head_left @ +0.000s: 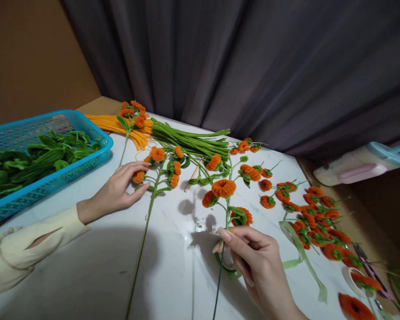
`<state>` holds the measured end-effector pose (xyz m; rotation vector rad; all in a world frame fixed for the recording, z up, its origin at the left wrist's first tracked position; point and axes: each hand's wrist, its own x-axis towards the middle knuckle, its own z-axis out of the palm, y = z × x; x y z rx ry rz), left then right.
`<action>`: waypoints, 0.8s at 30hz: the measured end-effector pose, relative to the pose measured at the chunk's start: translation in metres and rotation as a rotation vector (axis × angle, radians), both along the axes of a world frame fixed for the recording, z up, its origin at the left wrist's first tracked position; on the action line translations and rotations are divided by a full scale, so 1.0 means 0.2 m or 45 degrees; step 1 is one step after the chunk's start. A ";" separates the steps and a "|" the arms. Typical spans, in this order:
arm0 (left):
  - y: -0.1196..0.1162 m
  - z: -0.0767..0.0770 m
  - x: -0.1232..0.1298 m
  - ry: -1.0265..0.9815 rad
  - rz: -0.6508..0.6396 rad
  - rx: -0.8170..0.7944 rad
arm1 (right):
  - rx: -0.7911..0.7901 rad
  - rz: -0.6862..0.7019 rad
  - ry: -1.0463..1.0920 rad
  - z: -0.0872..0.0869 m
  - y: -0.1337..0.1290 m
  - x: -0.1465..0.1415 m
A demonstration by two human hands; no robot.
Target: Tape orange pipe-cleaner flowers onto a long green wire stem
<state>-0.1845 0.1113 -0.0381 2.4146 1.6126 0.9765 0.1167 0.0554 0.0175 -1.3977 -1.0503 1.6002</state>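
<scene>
My right hand [253, 262] pinches the thin green stem of an artificial flower branch [223, 189], held upright above the table. This branch carries several orange fuzzy pumpkin-shaped blooms and a small green bud at its top. A second flower branch [158, 154] of the same kind lies on the table, its long stem running toward me. My left hand [122, 184] rests at that branch's left side, fingers stretched and thumb apart, touching or just beside an orange bloom [138, 177]. Behind my right fingers, a roll of green tape [231, 269] is partly hidden.
A blue basket [108, 144] holding green fuzzy leaves stands at left. Green pipe-cleaner stems [190, 137] and orange strips [110, 123] lie at the back beside another flower branch [133, 115]. Several loose orange blooms [315, 222] spread at right, near a tumbler [360, 164] and a white tape roll [349, 278].
</scene>
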 end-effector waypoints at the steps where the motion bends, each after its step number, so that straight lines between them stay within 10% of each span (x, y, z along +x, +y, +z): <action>1: 0.01 0.01 0.00 0.008 -0.005 -0.024 | 0.002 0.007 -0.001 0.00 0.00 0.00; 8: 0.15 0.19 0.02 -0.100 0.277 -0.224 | -0.013 0.035 0.011 0.01 0.00 0.00; 15: 0.38 0.26 0.02 -0.055 0.067 -0.541 | -0.019 0.013 0.008 0.01 -0.01 -0.01; 24: 0.35 0.33 0.02 -0.245 0.007 -0.635 | -0.044 0.054 0.055 -0.01 0.00 -0.01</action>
